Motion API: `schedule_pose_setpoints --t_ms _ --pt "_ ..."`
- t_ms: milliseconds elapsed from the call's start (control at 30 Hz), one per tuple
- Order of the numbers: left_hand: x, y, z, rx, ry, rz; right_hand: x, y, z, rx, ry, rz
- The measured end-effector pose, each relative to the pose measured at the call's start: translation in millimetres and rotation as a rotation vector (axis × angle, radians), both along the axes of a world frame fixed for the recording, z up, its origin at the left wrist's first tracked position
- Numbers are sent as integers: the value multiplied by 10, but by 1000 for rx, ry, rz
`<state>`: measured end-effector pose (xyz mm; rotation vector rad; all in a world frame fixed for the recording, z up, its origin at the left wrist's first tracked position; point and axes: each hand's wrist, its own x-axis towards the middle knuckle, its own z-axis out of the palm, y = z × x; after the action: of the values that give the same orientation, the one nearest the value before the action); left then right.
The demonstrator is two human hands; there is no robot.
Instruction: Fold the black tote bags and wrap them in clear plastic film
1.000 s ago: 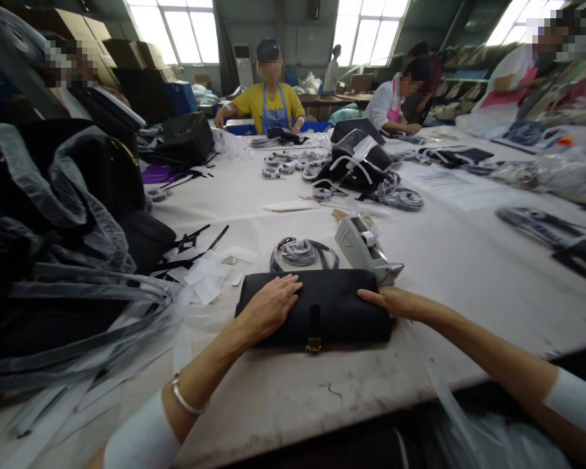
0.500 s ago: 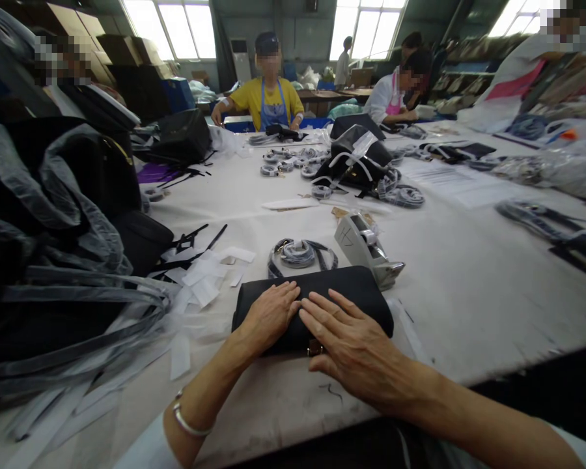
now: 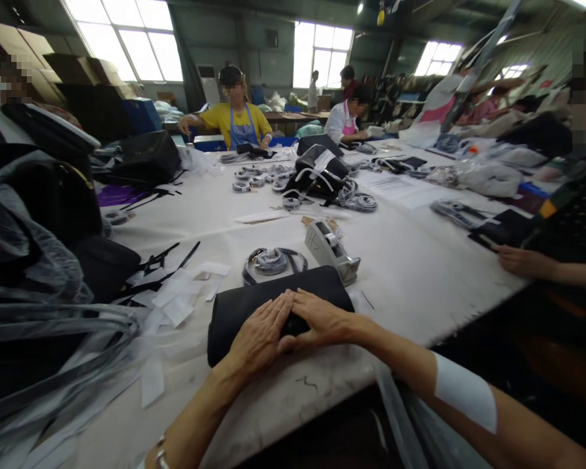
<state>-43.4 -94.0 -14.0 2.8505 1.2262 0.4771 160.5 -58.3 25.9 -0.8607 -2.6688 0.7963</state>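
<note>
A black flap bag [image 3: 247, 298] lies flat near the table's front edge. My left hand [image 3: 260, 331] rests on its top with the fingers stretched out and close together. My right hand [image 3: 317, 319] lies on the bag from the other side, thumb apart, its fingertips meeting those of the left. Neither hand grasps anything. The front clasp is covered by my hands. Just behind the bag is a coiled strap [image 3: 272, 262] in clear wrap, and a grey tape dispenser [image 3: 329, 251] stands at its back right corner.
White paper slips [image 3: 178, 306] and plastic-wrapped straps [image 3: 73, 319] lie at the left beside black bags [image 3: 105, 260]. Farther back are a black bag [image 3: 322, 172] and coiled straps. A co-worker's hand [image 3: 525, 260] is at the right edge; other people work across the table [image 3: 405, 260].
The view has swung right, bringing a co-worker's arm into sight. My right hand has slid inward over the clasp, against my left fingertips. The bag stays in place on the table.
</note>
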Motion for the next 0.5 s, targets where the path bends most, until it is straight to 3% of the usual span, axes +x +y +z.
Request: schedule_pose_setpoints --t_ms 67,133,200,267,367,433,500 --pt "18 -2 -4 0 43 21 255 22 158 -107 177 -112" --pt "24 6 -2 -10 71 33 670 -12 271 -148 368 -414" --pt "25 23 -5 -28 75 46 1183 -119 262 -39 455 -741" --pt "25 44 -20 -47 59 52 1662 -294 96 195 365 -971" --pt "28 70 -46 -56 26 62 2009 -604 -354 400 114 -881" --pt "29 79 -56 -57 13 73 1910 -751 -648 483 22 -777" --pt "31 84 -59 -58 6 85 1631 -794 -822 555 16 -707"
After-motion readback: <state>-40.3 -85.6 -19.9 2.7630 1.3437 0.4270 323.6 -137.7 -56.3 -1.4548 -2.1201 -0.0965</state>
